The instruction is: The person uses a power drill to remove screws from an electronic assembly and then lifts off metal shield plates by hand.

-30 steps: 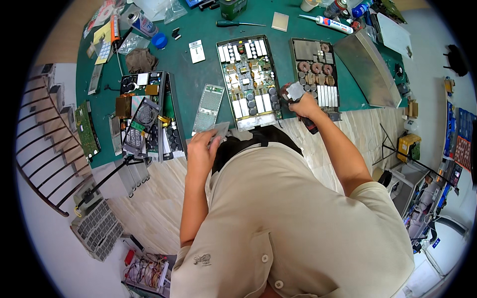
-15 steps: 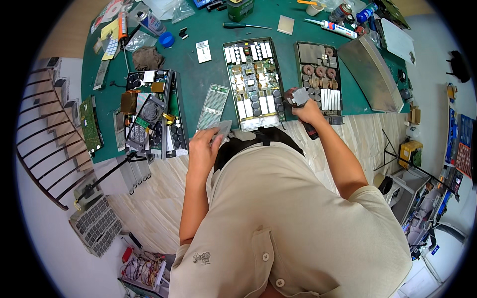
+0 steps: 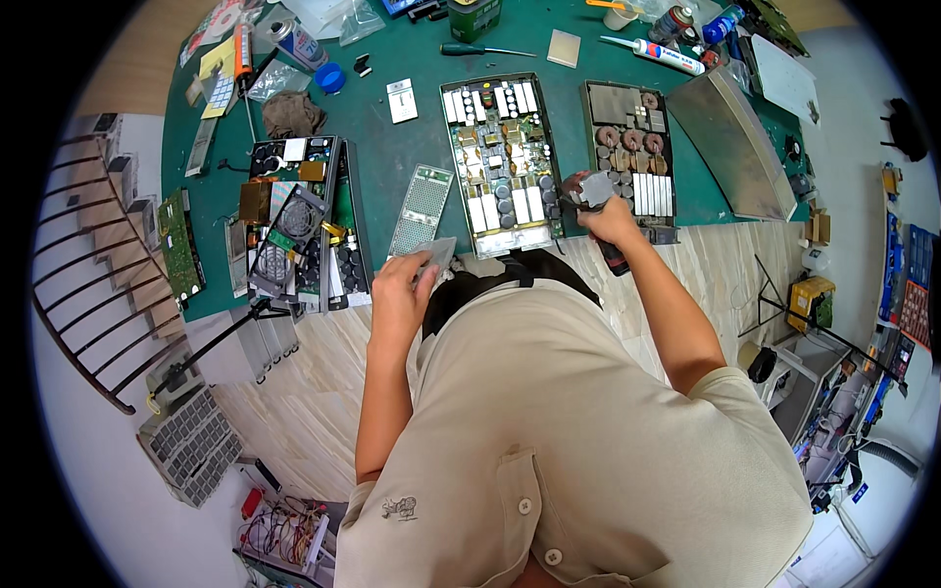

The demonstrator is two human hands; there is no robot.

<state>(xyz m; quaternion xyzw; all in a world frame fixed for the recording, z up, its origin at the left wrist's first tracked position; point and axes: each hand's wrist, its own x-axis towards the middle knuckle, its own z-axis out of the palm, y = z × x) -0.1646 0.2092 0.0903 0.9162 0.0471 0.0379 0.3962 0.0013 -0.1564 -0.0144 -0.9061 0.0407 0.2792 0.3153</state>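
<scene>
In my right hand (image 3: 615, 223) is a cordless drill (image 3: 591, 190), its handle gripped in my fist and its body beside the right edge of an open circuit-board module (image 3: 502, 167). My left hand (image 3: 400, 292) is at the table's near edge, its fingers closed on a small see-through plastic bag (image 3: 440, 257); its contents are too small to make out. The bag overlaps the lower end of a perforated metal plate (image 3: 423, 208). Another open module (image 3: 632, 147) with copper coils and capacitors lies right of the drill.
Left on the green table (image 3: 392, 147) sits a unit with fans (image 3: 299, 220). A bent metal cover (image 3: 730, 142) stands at the right. Farther back lie a screwdriver (image 3: 485, 50), a sealant tube (image 3: 667, 57), a spray can (image 3: 296, 45) and a brown rag (image 3: 292, 116).
</scene>
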